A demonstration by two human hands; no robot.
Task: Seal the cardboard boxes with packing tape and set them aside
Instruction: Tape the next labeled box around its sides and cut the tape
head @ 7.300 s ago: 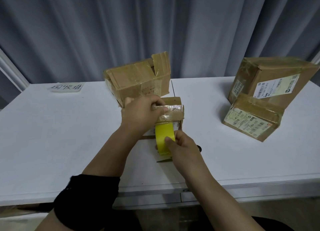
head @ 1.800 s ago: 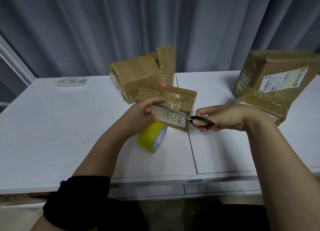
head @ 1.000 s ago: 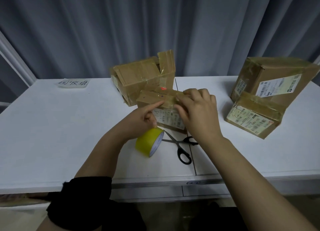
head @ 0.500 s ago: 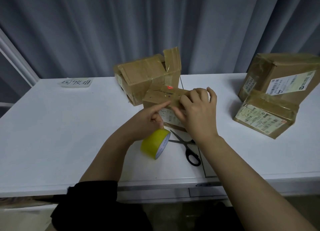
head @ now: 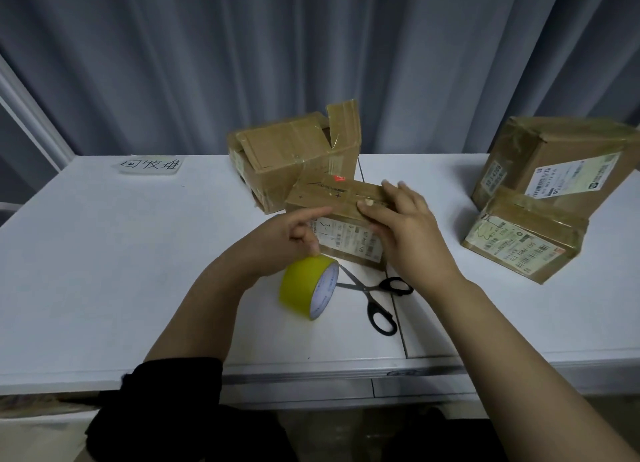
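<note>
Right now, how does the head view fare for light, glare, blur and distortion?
Head view: dim, bluish light, soft shadow beneath the yellow tape roll. Head view: wide-angle lens leans the grey curtain folds at the sides. Head view: mild sheen on the small brown taped cardboard box; its white label has sharp print.

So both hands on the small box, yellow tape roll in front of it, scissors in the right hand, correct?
No: the scissors lie on the table beside the tape roll, held by neither hand. The right hand lies flat on the small box; the left hand touches its front edge. The head view shows it.
</note>
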